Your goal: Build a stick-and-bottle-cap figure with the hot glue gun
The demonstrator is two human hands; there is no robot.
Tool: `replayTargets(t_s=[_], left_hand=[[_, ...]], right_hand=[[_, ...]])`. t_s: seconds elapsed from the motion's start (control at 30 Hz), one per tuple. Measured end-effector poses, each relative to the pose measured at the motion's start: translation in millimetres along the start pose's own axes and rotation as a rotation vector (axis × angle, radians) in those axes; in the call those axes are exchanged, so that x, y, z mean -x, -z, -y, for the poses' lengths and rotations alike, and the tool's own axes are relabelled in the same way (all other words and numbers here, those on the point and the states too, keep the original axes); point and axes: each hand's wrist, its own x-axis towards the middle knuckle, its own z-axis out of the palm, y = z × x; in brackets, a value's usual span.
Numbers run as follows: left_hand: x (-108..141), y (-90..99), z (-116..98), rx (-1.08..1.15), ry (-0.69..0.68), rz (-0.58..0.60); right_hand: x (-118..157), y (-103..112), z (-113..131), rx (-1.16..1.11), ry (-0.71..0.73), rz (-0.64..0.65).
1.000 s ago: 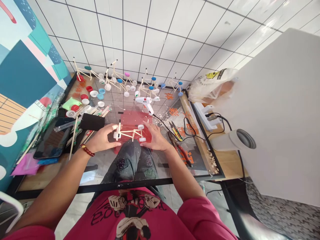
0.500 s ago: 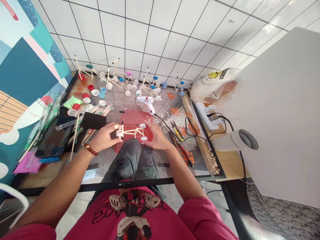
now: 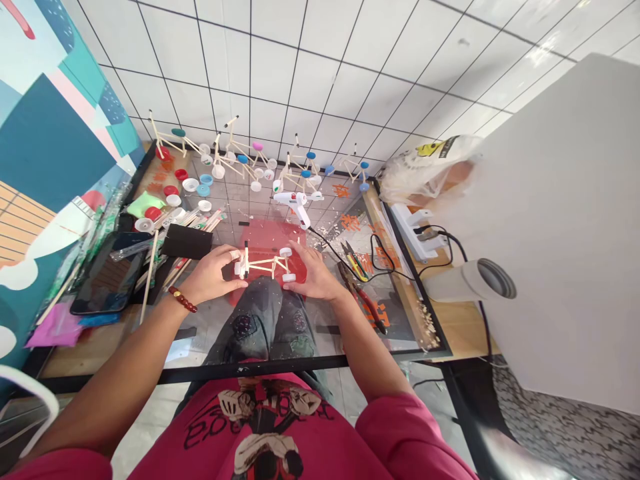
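A small tricycle model [image 3: 261, 265] made of pale sticks, with white bottle-cap wheels and a black-tipped handlebar, is between my hands over the glass table. My left hand [image 3: 216, 272], with a beaded bracelet on its wrist, curls its thumb and fingers around the front wheel end at the left. My right hand [image 3: 314, 272] is at the rear end, its thumb and fingers spread around the two white rear wheels. Behind the model lies a white glue gun [image 3: 296, 205] with a black cord.
Finished stick tricycles [image 3: 243, 159] line the back edge. Caps, sticks, a black block [image 3: 187, 241] and a phone [image 3: 109, 272] lie left. Pliers [image 3: 367, 303], cutters [image 3: 355, 260], a power strip [image 3: 416, 230] and a plastic bag [image 3: 430, 170] are right.
The model has shifted very slightly to the right and its handlebar sits at a slightly different angle. Both hands stay in nearly the same place.
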Motion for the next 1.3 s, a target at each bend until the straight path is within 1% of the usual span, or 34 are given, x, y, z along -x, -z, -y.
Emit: replayTargets(t_s=[0.2, 0.4, 0.77, 1.13, 1.3], left_hand=[[0.0, 0.5, 1.0, 0.012, -0.007, -0.004], [-0.7, -0.9, 3.3, 0.039, -0.013, -0.032], [-1.2, -1.9, 3.7, 0.017, -0.017, -0.035], [-1.2, -1.3, 4.2, 0.015, -0.011, -0.029], [-1.8, -0.7, 3.4, 0.019, -0.005, -0.025]], right_hand=[[0.3, -0.6, -0.8, -0.003, -0.001, -0.004], [0.1, -1.3, -0.7, 0.013, -0.006, -0.003], [0.1, -1.7, -2.2, 0.027, 0.014, -0.008], [-0.1, -2.6, -1.8, 0.039, 0.000, -0.001], [0.8, 3.4, -1.0, 0.053, -0.032, 0.009]])
